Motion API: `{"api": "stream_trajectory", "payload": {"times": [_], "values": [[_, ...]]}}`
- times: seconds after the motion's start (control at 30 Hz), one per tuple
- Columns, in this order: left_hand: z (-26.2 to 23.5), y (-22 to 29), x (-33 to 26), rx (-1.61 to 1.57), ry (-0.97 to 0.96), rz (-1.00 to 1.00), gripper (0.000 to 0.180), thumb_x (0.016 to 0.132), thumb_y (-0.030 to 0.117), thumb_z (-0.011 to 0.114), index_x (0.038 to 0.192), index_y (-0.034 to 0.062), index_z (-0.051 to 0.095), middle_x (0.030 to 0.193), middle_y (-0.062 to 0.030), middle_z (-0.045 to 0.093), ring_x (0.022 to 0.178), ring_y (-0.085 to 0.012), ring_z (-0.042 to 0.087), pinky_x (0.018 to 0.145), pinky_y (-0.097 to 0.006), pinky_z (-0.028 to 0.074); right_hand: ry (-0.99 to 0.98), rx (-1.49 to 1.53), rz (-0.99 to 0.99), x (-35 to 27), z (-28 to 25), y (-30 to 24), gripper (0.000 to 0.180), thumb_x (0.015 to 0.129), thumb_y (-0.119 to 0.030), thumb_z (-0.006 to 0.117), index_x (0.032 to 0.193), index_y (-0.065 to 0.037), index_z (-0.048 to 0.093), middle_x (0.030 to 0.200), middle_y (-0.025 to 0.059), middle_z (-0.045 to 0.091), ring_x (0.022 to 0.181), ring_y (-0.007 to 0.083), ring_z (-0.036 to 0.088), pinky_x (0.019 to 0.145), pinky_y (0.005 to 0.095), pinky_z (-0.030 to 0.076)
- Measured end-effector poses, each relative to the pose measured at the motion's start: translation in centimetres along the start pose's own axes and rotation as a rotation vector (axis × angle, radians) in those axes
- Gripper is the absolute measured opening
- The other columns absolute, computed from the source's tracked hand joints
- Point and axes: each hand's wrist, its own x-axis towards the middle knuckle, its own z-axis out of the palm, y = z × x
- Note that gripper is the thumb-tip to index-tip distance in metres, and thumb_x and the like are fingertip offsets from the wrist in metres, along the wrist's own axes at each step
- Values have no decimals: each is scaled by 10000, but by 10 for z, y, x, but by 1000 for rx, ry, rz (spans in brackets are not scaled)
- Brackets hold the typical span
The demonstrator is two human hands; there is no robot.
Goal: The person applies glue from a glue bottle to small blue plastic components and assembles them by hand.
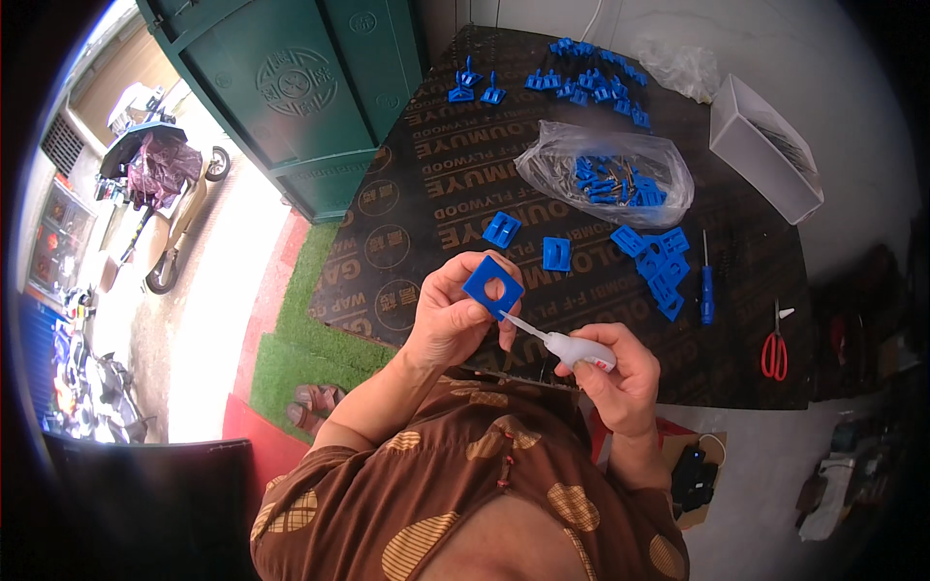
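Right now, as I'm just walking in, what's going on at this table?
A person's left hand holds up a blue square piece with a round hole. The right hand grips a white squeeze bottle, its thin nozzle at or very near the piece's lower corner; whether anything is coming out, I can't tell. Beyond the hands, two small blue parts lie on the dark table, with a blue screwdriver and red-handled scissors to the right.

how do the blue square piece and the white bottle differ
The blue square piece is flat with a round hole; the white bottle is rounded with a long thin nozzle. The piece is in the left hand, the bottle in the right hand. Both are held up close together.
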Motion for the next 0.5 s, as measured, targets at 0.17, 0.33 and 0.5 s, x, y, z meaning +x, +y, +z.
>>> {"api": "stream_trajectory", "payload": {"times": [0.17, 0.33, 0.5], "values": [[0, 0, 0, 7, 23, -14, 295, 834, 86, 679, 1063, -29, 533, 1015, -192, 535, 748, -206, 594, 534, -313, 558, 0, -2, -1, 0, 0, 0, 213, 849, 1, 613, 1045, 64, 557, 915, 118, 658, 779, 116, 651, 675, 215, 515], [-1, 0, 0, 1, 5, -4, 302, 833, 95, 685, 1062, -31, 535, 1020, -193, 537, 744, -210, 596, 526, -314, 555, -6, -21, -6, 1, 0, -1, 211, 849, 1, 613, 1043, 64, 557, 912, 122, 659, 777, 120, 653, 671, 218, 517], [-1, -1, 1, -15, 11, 3, 309, 831, 102, 690, 1062, -33, 536, 1018, -193, 539, 733, -216, 600, 516, -312, 552, -12, -6, 9, 1, 0, -1, 211, 850, 3, 609, 1045, 62, 557, 904, 121, 661, 775, 118, 654, 671, 219, 517]]}}
